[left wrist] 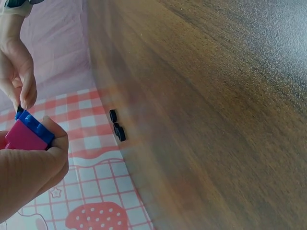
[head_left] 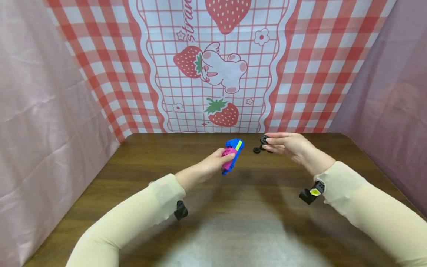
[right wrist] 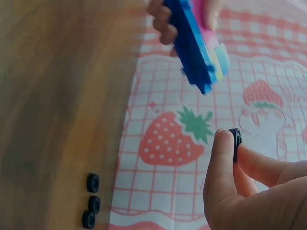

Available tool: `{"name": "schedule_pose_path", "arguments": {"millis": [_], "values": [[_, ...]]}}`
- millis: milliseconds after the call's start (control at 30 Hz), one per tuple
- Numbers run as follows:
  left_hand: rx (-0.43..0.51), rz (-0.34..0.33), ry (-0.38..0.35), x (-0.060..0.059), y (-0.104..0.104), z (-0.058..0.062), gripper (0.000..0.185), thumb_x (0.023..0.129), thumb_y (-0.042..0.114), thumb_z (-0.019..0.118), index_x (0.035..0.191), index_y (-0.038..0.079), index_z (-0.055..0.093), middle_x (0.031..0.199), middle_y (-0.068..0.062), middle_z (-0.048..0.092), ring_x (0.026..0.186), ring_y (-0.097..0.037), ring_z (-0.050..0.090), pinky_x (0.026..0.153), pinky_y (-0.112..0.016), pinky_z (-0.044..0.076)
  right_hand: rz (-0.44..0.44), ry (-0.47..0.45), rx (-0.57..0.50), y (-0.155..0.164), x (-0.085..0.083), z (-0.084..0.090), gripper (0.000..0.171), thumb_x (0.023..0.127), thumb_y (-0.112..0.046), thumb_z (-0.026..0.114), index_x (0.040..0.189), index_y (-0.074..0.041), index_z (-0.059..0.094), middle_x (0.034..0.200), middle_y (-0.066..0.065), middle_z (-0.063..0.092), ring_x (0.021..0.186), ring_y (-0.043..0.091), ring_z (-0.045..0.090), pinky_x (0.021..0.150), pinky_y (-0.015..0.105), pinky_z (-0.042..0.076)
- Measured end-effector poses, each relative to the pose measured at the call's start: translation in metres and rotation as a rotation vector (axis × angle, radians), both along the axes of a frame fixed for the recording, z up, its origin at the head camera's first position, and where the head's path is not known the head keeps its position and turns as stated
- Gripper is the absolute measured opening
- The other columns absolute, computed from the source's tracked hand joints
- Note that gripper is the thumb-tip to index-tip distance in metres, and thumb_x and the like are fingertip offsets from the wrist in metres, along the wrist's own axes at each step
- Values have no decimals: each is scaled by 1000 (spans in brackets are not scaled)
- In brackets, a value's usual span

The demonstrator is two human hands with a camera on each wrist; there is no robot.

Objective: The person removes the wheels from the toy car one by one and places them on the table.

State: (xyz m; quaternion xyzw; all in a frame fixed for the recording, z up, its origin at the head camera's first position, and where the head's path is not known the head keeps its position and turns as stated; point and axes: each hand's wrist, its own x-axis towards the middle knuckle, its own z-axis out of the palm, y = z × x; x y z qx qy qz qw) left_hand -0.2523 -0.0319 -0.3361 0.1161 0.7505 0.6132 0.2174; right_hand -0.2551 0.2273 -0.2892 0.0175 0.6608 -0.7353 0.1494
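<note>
Head view: left hand [head_left: 213, 163] grips a blue and pink toy block car [head_left: 232, 155] above the wooden table [head_left: 133, 178]. Right wrist view: right hand [right wrist: 249, 191] pinches a black wheel [right wrist: 235, 143]; three more wheels [right wrist: 91, 200] lie on the table

**A brown table and strawberry cloth**

A dark wooden table [head_left: 140, 174] fills the lower part of the room. Behind it hangs a red and white checked cloth [head_left: 110, 74] with printed strawberries and a white bunny [head_left: 221, 72]. Plain pink fabric [head_left: 40, 122] covers both side walls.
</note>
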Motion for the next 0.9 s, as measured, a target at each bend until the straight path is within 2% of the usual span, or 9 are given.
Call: {"name": "schedule_pose_path", "arguments": {"millis": [200,300,400,500,600,733,800,833,900], "values": [[1,6,-8,1,1,0,41,104,24,43,133,-4,37,112,-14,53,95,-19,55,79,-27,48,-31,-51,-44,12,-12,6,41,94,0,59,132,-2,45,92,-3,68,83,11,71,91,24,51],[8,12,-13,2,1,0,41,104,24,43,134,-4,37,112,-14,53,94,-18,54,87,-35,49,-59,-81,-67,18,-18,5,48,93,3,57,138,-1,40,91,-1,67,82,12,71,93,23,50],[8,15,-7,2,2,0,42,104,25,44,133,-4,37,112,-15,53,94,-18,54,92,-40,48,-93,-117,-96,26,-23,2,37,93,4,57,128,-3,48,88,1,67,81,14,72,93,23,50],[3,14,3,2,2,-1,42,104,25,44,133,-4,38,110,-14,53,93,-18,54,86,-35,49,-122,-162,-132,35,-29,-2,10,93,3,56,100,-4,59,82,4,69,80,15,72,93,23,50],[4,13,6,3,3,-2,41,104,24,44,132,-5,38,107,-13,54,91,-17,54,80,-30,49,-139,-203,-172,43,-36,-6,10,93,2,57,88,-5,62,80,6,70,78,17,72,92,24,51],[0,8,-4,4,7,-3,40,104,24,45,132,-5,40,105,-11,53,90,-16,53,76,-27,48,-145,-252,-214,54,-47,-10,9,95,-2,57,103,-4,52,81,8,67,78,16,71,91,22,51],[1,2,-12,4,8,-4,40,103,24,45,131,-5,40,106,-11,54,91,-17,53,75,-26,47,-152,-272,-212,59,-50,-12,12,96,-5,56,107,-5,51,81,8,68,78,15,71,84,19,53],[-1,-2,-17,5,9,-4,40,103,24,46,131,-4,41,107,-11,54,91,-17,54,75,-25,47,-162,-289,-212,60,-52,-14,19,96,-7,56,115,-7,49,94,13,69,80,14,71,83,19,54],[6,-7,-24,5,10,-4,40,103,24,46,131,-4,40,108,-12,55,92,-17,54,76,-26,48,-190,-315,-221,63,-55,-18,37,97,-7,55,132,-11,44,103,11,67,82,14,71,81,20,54]]}}
